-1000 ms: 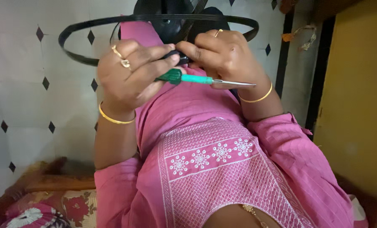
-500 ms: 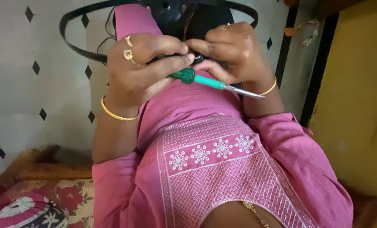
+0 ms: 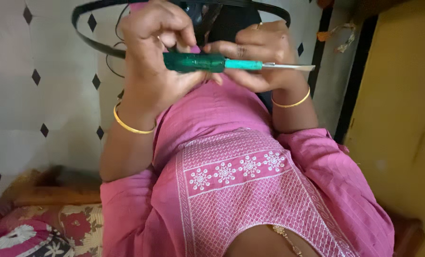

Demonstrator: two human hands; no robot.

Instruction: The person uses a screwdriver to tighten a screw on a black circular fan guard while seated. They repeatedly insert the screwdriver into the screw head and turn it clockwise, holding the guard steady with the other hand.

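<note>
Since the earlier frames the screwdriver (image 3: 222,63) has swung from a slant to lie nearly level across the view, and both hands have risen toward the top edge, so more of the dark green handle shows.

The screwdriver has a translucent dark green handle, a lighter teal collar and a flat silver blade that points toward the person's right. It sits high in the view, in front of a black curved band (image 3: 91,35) and a dark object behind the hands that is too hidden to make out.

The left hand (image 3: 158,57) is raised with the wrist bent, fingers curled over the top of the handle and the thumb side beneath it; a gold bangle (image 3: 129,124) circles that wrist. The right hand (image 3: 260,54) is held just beside it, palm turned inward, with a second gold bangle (image 3: 291,102) on its wrist.

The left hand is closed around the handle's thick end. The right hand's fingers pinch narrowly on the teal collar, with the blade sticking out past them. Both hands touch the tool and almost meet at its middle.

Below them lies the pink embroidered garment (image 3: 231,181), with a white tiled surface (image 3: 36,104) bearing black diamonds to the left, a floral cushion (image 3: 55,228) at the lower left and a yellow panel (image 3: 403,119) to the right.
</note>
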